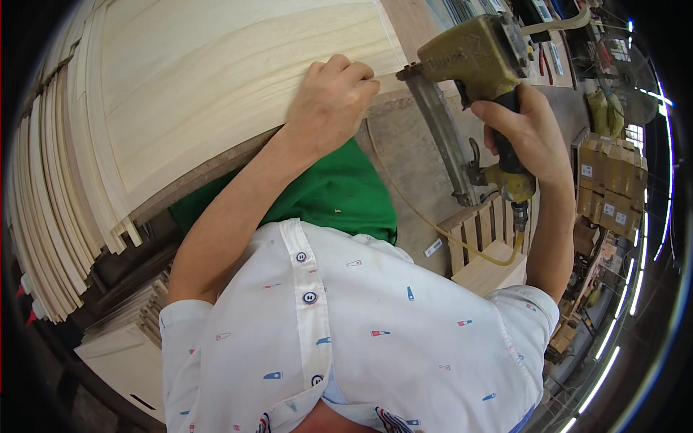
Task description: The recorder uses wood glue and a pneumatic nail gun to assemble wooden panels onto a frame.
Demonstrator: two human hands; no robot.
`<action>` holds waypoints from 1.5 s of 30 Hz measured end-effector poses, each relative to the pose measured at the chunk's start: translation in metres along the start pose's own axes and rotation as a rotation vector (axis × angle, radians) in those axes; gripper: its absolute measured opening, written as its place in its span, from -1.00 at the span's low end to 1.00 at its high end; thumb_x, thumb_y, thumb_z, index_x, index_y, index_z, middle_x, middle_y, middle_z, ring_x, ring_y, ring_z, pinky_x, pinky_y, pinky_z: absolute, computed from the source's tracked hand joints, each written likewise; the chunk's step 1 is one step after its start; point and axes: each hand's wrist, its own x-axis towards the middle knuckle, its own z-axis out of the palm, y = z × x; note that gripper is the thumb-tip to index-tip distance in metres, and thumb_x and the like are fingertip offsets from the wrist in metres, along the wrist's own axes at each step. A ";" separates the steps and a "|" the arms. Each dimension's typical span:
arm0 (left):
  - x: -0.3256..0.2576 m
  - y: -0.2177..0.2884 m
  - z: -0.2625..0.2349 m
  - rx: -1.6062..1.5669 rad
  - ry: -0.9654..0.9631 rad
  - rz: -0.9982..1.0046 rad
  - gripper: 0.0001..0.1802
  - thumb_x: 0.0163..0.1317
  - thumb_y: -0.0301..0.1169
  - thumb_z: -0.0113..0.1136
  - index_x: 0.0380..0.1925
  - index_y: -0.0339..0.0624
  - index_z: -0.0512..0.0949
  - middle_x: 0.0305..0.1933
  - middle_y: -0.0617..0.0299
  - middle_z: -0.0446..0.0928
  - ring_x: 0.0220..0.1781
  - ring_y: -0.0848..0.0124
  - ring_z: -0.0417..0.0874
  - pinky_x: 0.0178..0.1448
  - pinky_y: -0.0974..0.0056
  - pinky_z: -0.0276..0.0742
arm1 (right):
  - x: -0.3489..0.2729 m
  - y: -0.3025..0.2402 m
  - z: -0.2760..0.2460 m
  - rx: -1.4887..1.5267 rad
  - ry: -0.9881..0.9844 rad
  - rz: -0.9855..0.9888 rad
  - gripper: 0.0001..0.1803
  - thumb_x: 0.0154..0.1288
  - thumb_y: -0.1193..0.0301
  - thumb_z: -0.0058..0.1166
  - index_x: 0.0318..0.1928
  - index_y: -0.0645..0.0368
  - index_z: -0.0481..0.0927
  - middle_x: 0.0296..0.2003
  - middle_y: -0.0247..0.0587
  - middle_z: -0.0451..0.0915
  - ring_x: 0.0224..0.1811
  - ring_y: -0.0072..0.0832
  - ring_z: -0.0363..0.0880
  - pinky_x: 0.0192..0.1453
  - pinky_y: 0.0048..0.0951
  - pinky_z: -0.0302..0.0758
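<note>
Cardboard cartons (613, 177) stand stacked at the right, their contents hidden; a slatted wooden frame (487, 238) sits below the nail gun (469, 65), whose amber hose (419, 213) loops across the gap; wooden strips (50, 209) lie piled left of the pale panel (216, 79); the right hand (530, 133) wraps the gun's handle, its nose by the panel's right edge; the left hand (333, 101) lies curled at that corner, whether pinching anything I cannot tell.

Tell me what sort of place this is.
Most likely a woodworking shop: a pneumatic nail gun in the right hand, a broad pale wooden panel, and a row of thin wooden pieces along the left.
</note>
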 end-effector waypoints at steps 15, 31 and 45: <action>0.003 -0.003 -0.002 -0.003 -0.003 -0.008 -0.86 0.05 -0.49 0.22 -0.34 -0.15 0.64 -0.17 0.26 0.59 -0.14 0.25 0.53 -0.07 0.17 0.44 | -0.008 -0.006 0.009 -0.109 0.057 -0.001 -0.72 0.21 0.37 0.19 -0.25 0.36 0.48 -0.63 -0.34 0.47 -0.63 -0.62 0.44 -0.54 -0.52 0.35; -0.188 -0.020 -0.221 0.320 0.165 -0.773 -0.55 0.00 -0.36 0.37 -0.02 -0.05 0.63 0.24 0.21 0.47 0.44 0.17 0.25 0.47 0.06 0.12 | 0.003 -0.060 0.050 -0.039 -0.060 -0.158 -0.77 0.18 0.47 0.18 -0.21 0.36 0.50 -0.49 -0.25 0.53 -0.63 -0.58 0.44 -0.55 -0.55 0.33; -0.197 -0.030 -0.227 0.393 0.125 -0.720 -0.69 0.03 -0.34 0.33 -0.15 0.00 0.69 0.17 0.35 0.52 0.39 0.25 0.29 0.41 0.10 0.12 | 0.019 -0.156 0.163 -0.121 -0.510 -0.373 -0.66 0.14 0.34 0.24 -0.19 0.37 0.52 -0.55 -0.31 0.53 -0.58 -0.62 0.48 -0.51 -0.56 0.37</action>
